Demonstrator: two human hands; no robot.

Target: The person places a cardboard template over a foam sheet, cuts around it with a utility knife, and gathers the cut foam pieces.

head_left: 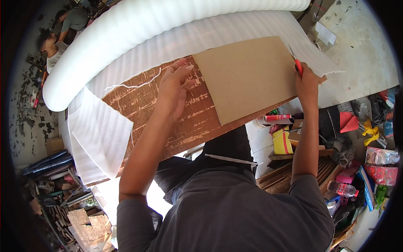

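My right hand (307,82) is closed around red-handled scissors (298,66), their pointed metal end toward the far side. It is at the right edge of a flat tan cardboard sheet (252,80). My left hand (174,86) hovers over the worn brown tabletop (191,113), left of the cardboard, with fingers apart and nothing in them. Beneath the cardboard's far edge lies a white foam sheet (168,42), coming from a thick foam roll (138,33) at the back. A thin white foam strip (140,85) lies beside my left hand.
A loose foam piece (103,130) hangs over the table's left end. Two people (52,46) are at the far left. Wood scraps (90,229) lie at lower left. Right of my legs are cans, bags, a plastic bottle (342,189) and other clutter.
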